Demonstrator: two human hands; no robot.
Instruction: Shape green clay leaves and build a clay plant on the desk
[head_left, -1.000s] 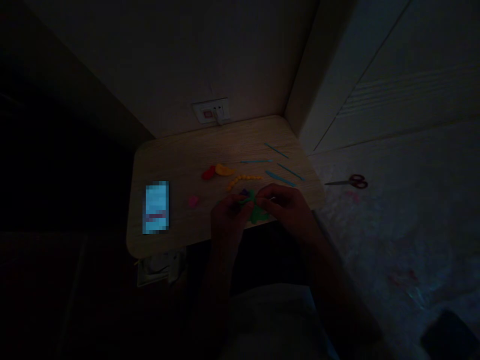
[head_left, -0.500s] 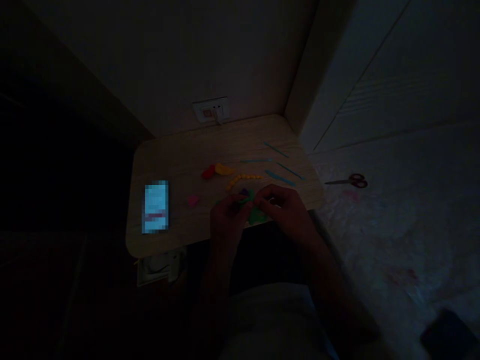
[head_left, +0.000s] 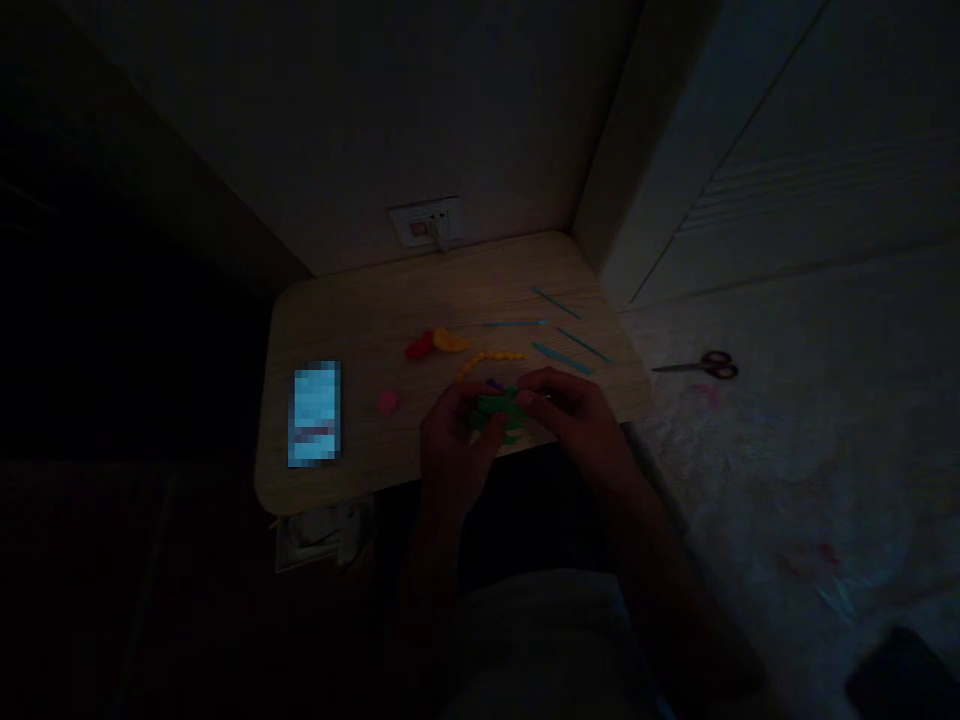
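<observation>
Both my hands meet over the near edge of a small wooden table (head_left: 352, 310). Between them is a piece of green modelling clay (head_left: 502, 408), partly covered by the fingers. My left hand (head_left: 459, 435) is closed on its left side, thumb on top. Thumb and fingertips of my right hand (head_left: 574, 410) pinch its upper right side. A bit of purple clay (head_left: 494, 383) shows just behind the hands. Beyond it curves a beaded orange-yellow clay strip (head_left: 491, 356). A red clay lump (head_left: 421, 346) touches a yellow-orange one (head_left: 451, 341), and a pink lump (head_left: 388, 402) lies left of my left hand.
Several thin blue-green modelling tools, one a flat knife (head_left: 561, 357), lie at the table's right. A lit phone (head_left: 315, 415), its screen blurred, rests at the left. Scissors (head_left: 697, 366) lie on the pale surface to the right. A wall socket (head_left: 426, 222) holds a plug.
The green clay now shows wider and flatter between the hands, with my left thumb lower across it. My hands stay in nearly the same place; the view has shifted slightly.
</observation>
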